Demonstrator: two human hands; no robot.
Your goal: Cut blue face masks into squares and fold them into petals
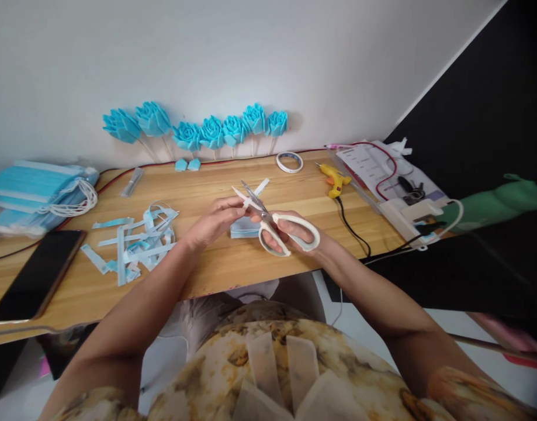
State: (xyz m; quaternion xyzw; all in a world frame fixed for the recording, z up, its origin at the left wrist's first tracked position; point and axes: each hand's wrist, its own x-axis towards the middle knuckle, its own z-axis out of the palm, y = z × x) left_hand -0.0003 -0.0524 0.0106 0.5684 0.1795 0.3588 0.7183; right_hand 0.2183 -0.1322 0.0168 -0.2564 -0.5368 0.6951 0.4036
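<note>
My right hand [290, 234] holds a pair of white-handled scissors [301, 222], fingers through the loops. The blades are spread apart and point up and to the left. My left hand [215, 219] is closed at the blade tips, its fingers pinching a narrow pale strip [262, 186] that passes by the blades. Beneath the hands, a light blue folded piece of mask material [244, 228] lies on the wooden table [233, 263], partly covered by the fingers. To the left of my left hand is a pile of cut blue and white mask strips [139, 248].
Blue handmade flowers [212, 132] on sticks lean against the wall. A stack of face masks [34, 190] and a phone [35, 275] lie at left. Tape roll [290, 155], yellow glue gun [336, 180], papers [377, 164] and a white power strip [411, 216] are at right.
</note>
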